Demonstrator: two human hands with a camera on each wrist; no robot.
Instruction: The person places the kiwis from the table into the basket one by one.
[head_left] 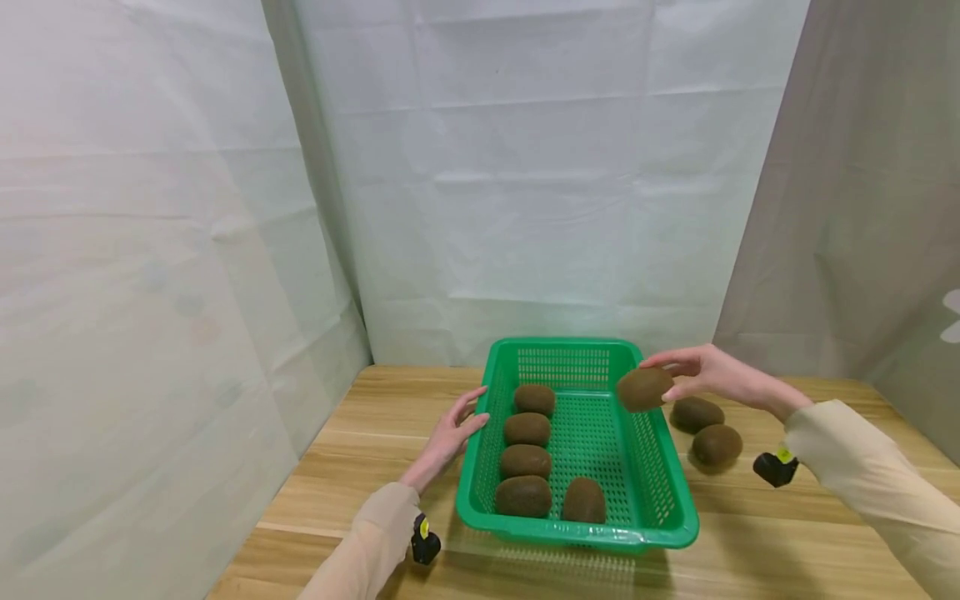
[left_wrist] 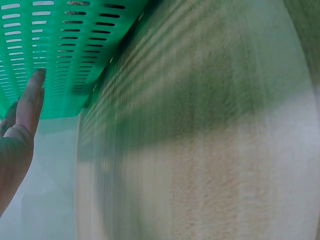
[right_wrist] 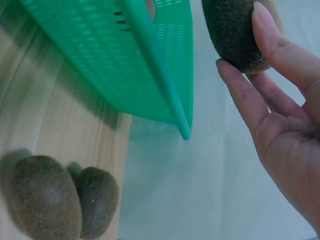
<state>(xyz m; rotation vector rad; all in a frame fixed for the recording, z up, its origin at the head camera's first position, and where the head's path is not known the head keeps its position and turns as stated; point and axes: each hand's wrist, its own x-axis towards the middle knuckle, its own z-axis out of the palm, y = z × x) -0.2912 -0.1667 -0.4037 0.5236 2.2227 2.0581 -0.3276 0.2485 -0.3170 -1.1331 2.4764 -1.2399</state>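
A brown, fuzzy kiwi is pinched between the thumb and fingers of my right hand, held up at the right rim of a green plastic basket. In the right wrist view the held kiwi is above the basket's rim. My left hand rests against the basket's left side, its fingers fairly straight and the fingertips at the rim. Inside the basket, several kiwis form a column along the left wall. One more kiwi stands beside the column's near end.
Two kiwis lie on the wooden table right of the basket, the nearer kiwi almost against the farther kiwi. White cloth hangs behind the table and along both sides. A black wrist device shows below the right sleeve.
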